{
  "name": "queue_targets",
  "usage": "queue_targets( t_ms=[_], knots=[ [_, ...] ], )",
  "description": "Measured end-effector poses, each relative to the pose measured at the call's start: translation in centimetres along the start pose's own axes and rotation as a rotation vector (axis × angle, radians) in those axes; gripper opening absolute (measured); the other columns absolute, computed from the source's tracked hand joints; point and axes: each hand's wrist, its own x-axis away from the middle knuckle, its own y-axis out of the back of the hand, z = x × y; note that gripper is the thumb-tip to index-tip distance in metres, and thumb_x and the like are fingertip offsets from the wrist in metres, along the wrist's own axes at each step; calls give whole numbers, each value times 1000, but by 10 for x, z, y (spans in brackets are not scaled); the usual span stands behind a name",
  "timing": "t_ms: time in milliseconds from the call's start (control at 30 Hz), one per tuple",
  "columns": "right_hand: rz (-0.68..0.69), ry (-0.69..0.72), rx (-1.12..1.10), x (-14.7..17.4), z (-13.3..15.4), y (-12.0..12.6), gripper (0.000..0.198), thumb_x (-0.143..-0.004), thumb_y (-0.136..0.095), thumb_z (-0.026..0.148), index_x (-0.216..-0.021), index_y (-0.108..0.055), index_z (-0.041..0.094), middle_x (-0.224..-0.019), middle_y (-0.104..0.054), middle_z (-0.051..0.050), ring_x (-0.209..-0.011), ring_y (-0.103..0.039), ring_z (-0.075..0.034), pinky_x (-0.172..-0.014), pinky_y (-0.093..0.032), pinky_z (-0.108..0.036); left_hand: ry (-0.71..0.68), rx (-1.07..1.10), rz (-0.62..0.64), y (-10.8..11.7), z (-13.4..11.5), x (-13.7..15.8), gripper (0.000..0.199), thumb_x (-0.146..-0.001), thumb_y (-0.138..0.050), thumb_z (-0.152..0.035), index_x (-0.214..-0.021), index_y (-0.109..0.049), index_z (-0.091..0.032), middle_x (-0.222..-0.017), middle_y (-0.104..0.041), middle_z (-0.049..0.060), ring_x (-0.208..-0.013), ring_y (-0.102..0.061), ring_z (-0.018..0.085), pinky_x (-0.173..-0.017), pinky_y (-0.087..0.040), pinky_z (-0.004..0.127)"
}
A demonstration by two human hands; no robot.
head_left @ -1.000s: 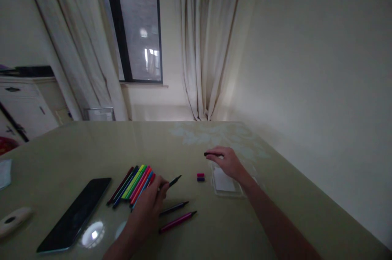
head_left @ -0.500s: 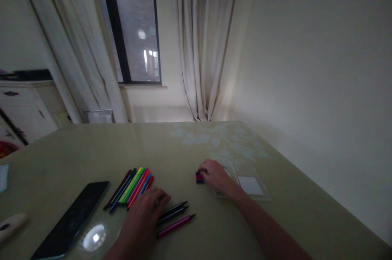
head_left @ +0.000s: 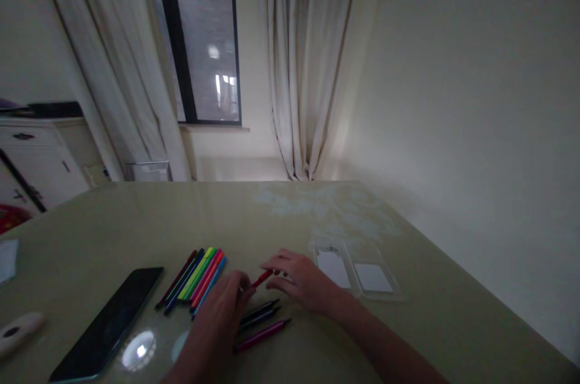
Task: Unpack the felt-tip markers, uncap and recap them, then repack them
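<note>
A red marker (head_left: 261, 278) is held between my two hands above the table. My left hand (head_left: 226, 296) has its fingers closed round one end, and my right hand (head_left: 296, 278) pinches the other. Just below them lie two dark uncapped markers (head_left: 260, 315) and a purple uncapped marker (head_left: 263, 336), tips pointing right. Left of my left hand, several capped markers (head_left: 194, 278) in different colours lie side by side in a slanted row. The small marker caps seen earlier are not visible now; my right hand covers that spot.
An open clear plastic case (head_left: 396, 287) with white inserts lies on the right. A black tablet or phone (head_left: 109, 323) lies at left, beside a white rounded object (head_left: 20, 334). The table (head_left: 149, 215) has a glossy top that reflects a lamp. A wall (head_left: 475, 130) runs along the right.
My right hand has left the caps and moved left toward my left hand. The red marker has come out of the row and is now between both hands.
</note>
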Motion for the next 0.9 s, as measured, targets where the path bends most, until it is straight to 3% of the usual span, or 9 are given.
queue_targets(
  t_ms=[167,367,433,600,733,800,900],
  knots=[
    [32,64,39,3,-2,17,20,-101,-63,29,-107,-82,24,-96,-77,-5,-88,-70,-16,-81,-49,-23,88,120,128,-10,-19,7,24,-103,-38,-40,-108,-58,-30,-106,-78,4,-94,-74,23,-81,-51,31],
    [-270,-135,33,10,-33,65,14,-95,-70,24,-97,-83,22,-91,-77,-5,-85,-70,-18,-81,-50,-28,73,131,39,3,-13,2,32,-105,-33,-48,-105,-59,-28,-102,-74,5,-92,-71,24,-81,-51,34],
    [-228,-201,78,11,-38,61,10,-91,-74,23,-93,-84,21,-93,-75,-6,-85,-68,-18,-79,-49,-27,23,92,42,4,-8,1,30,-103,-39,-46,-99,-63,-28,-101,-73,5,-92,-69,23,-82,-50,34],
    [44,-294,213,13,-43,28,9,-83,-77,16,-89,-82,22,-91,-74,-4,-87,-66,-19,-75,-44,-26,18,28,143,2,0,1,27,-98,-50,-42,-94,-72,-26,-103,-71,6,-99,-67,24,-88,-49,35],
    [81,-326,230,15,-42,21,10,-80,-78,16,-89,-80,20,-89,-76,-5,-84,-67,-20,-70,-42,-25,30,61,198,6,3,-1,35,-101,-44,-47,-96,-72,-27,-101,-72,5,-99,-67,23,-89,-51,35],
    [90,-339,245,16,-39,21,9,-80,-77,17,-88,-79,20,-90,-75,-5,-84,-67,-20,-69,-41,-25,62,-2,118,10,9,-2,37,-102,-39,-46,-96,-70,-27,-103,-72,6,-100,-68,24,-90,-51,37],
    [88,-351,264,16,-37,22,7,-83,-75,18,-88,-78,20,-94,-74,-6,-88,-67,-21,-72,-42,-26,129,-251,-101,18,24,-2,37,-101,-35,-42,-107,-67,-24,-118,-70,12,-112,-65,30,-98,-50,46]
  ],
)
